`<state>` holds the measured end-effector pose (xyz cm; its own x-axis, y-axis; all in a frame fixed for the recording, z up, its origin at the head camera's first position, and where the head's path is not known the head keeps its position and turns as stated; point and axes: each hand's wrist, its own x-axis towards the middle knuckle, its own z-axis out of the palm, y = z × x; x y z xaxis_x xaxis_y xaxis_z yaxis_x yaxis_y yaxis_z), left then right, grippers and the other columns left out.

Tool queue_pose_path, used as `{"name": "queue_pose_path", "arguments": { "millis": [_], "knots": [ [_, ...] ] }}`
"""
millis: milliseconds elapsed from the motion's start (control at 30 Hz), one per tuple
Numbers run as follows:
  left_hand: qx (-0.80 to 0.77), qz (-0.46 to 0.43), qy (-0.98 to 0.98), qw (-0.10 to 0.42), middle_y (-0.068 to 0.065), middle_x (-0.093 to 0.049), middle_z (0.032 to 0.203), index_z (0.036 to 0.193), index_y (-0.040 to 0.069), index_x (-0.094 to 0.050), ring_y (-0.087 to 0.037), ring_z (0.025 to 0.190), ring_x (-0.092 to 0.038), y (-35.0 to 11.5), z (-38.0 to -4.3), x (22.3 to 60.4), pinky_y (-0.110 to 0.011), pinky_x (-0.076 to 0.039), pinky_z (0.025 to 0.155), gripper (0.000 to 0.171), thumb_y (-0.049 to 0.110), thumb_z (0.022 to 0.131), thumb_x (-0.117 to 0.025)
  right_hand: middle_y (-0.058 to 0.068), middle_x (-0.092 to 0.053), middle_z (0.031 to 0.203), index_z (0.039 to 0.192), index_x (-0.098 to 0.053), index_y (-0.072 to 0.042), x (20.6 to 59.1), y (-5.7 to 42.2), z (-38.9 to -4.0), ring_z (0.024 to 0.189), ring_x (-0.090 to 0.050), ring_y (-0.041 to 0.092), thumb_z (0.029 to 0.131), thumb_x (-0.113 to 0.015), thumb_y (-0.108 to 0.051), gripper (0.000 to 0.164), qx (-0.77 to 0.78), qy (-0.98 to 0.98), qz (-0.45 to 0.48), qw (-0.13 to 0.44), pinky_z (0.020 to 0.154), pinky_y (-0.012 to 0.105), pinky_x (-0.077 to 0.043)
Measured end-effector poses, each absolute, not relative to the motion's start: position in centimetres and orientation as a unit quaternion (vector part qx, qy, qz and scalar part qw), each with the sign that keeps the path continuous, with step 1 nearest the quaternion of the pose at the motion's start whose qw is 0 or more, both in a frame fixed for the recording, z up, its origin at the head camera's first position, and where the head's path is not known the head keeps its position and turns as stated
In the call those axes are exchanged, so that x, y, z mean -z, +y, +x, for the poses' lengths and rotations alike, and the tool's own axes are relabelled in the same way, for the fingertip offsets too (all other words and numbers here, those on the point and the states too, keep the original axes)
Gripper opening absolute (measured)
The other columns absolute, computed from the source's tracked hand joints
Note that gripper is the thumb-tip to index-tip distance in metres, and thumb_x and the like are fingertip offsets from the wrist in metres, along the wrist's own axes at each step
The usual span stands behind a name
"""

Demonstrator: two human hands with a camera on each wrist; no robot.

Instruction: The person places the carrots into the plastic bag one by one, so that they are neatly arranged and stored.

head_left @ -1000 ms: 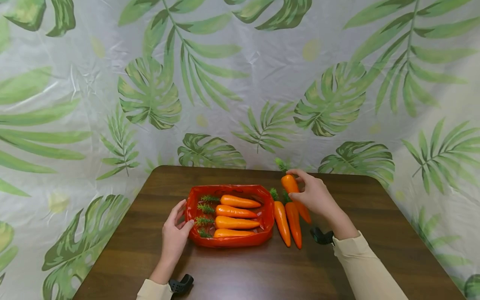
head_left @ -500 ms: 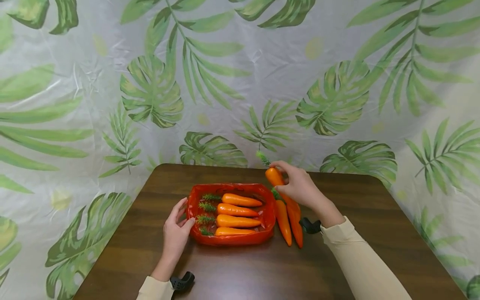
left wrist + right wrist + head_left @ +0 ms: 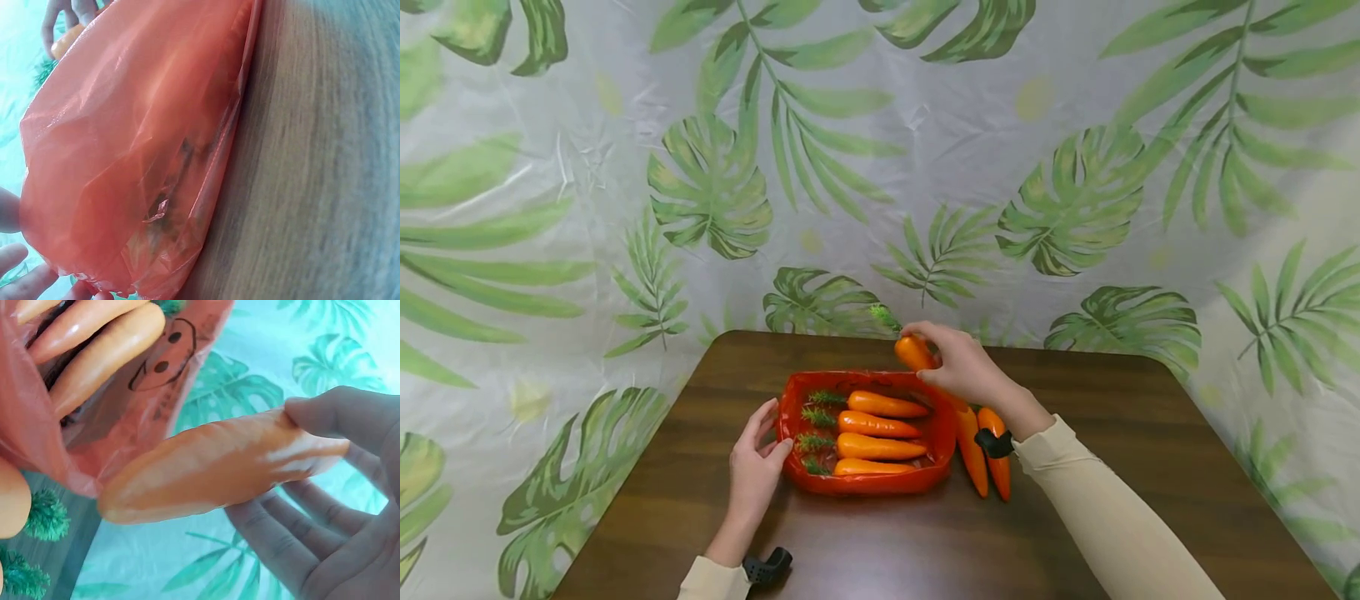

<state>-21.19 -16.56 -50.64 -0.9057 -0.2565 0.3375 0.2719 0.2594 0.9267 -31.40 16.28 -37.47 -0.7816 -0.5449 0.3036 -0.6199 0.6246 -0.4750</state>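
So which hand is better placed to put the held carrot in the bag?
Probably the right hand: it grips the carrot near the red bag. The left hand touches the bag's left end, holding no carrot.

Leaving passage over the dark-brown wooden surface (image 3: 865,542) in front of the oblong red plastic bag (image 3: 880,484); blocking its left end with the left hand (image 3: 756,468), its far-right corner with the right hand (image 3: 964,367), its right side with two tapering orange carrots (image 3: 973,458).

Background: pale grey sheet (image 3: 955,162), creased, printed with green leaves (image 3: 709,187) | Furniture: dark brown wood-grain table (image 3: 880,537), rounded far corners | Light: soft sheen on near table surface, glints on sheet
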Motion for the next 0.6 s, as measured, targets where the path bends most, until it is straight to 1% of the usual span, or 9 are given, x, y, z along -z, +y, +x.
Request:
{"name": "queue_pose_path", "arguments": {
  "millis": [100, 233, 367, 533, 600],
  "knots": [
    [0.609, -0.006, -0.764, 0.214, -0.014, -0.056, 0.143, 0.143, 0.009, -0.054, -0.035, 0.13, -0.054, -16.6, -21.2, 50.6, -0.051, -0.051, 0.096, 0.06, -0.007, 0.087, -0.07, -0.007, -0.058, 0.131, 0.137, -0.053, -0.032, 37.5, 15.4, -31.7, 0.095, -0.057, 0.015, 0.085, -0.08, -0.008, 0.064, -0.284, -0.895, 0.336, 0.073, 0.075, 0.035, -0.052],
    [0.606, -0.006, -0.767, 0.209, -0.014, -0.055, 0.143, 0.144, 0.008, -0.053, -0.036, 0.13, -0.053, -16.6, -21.1, 50.6, -0.052, -0.05, 0.096, 0.061, -0.007, 0.088, -0.069, -0.008, -0.059, 0.126, 0.138, -0.053, -0.032, 37.5, 14.3, -32.1, 0.101, -0.057, 0.015, 0.085, -0.08, -0.01, 0.063, -0.261, -0.897, 0.35, 0.072, 0.078, 0.037, -0.053],
    [0.606, -0.003, -0.768, 0.208, -0.014, -0.056, 0.143, 0.144, 0.009, -0.053, -0.035, 0.131, -0.053, -16.6, -21.1, 50.6, -0.052, -0.05, 0.096, 0.061, -0.007, 0.088, -0.069, -0.006, -0.059, 0.124, 0.139, -0.052, -0.032, 37.8, 13.4, -32.6, 0.107, -0.058, 0.015, 0.085, -0.081, -0.011, 0.065, -0.23, -0.899, 0.366, 0.065, 0.084, 0.039, -0.053],
    [0.61, 0.0, -0.766, 0.203, -0.012, -0.056, 0.143, 0.143, 0.012, -0.054, -0.033, 0.131, -0.053, -16.6, -21.2, 50.6, -0.051, -0.05, 0.097, 0.06, -0.006, 0.088, -0.069, -0.007, -0.058, 0.13, 0.14, -0.052, -0.033, 38.7, 12.5, -33.2, 0.111, -0.059, 0.016, 0.084, -0.082, -0.011, 0.067, -0.216, -0.895, 0.386, 0.055, 0.088, 0.042, -0.053],
    [0.611, -0.002, -0.765, 0.205, -0.013, -0.056, 0.143, 0.144, 0.01, -0.054, -0.034, 0.131, -0.053, -16.6, -21.2, 50.6, -0.052, -0.05, 0.097, 0.061, -0.007, 0.088, -0.069, -0.007, -0.057, 0.133, 0.14, -0.052, -0.032, 39.2, 12.2, -33.5, 0.112, -0.058, 0.017, 0.084, -0.081, -0.01, 0.067, -0.212, -0.893, 0.394, 0.053, 0.089, 0.043, -0.052]
  ]
}}
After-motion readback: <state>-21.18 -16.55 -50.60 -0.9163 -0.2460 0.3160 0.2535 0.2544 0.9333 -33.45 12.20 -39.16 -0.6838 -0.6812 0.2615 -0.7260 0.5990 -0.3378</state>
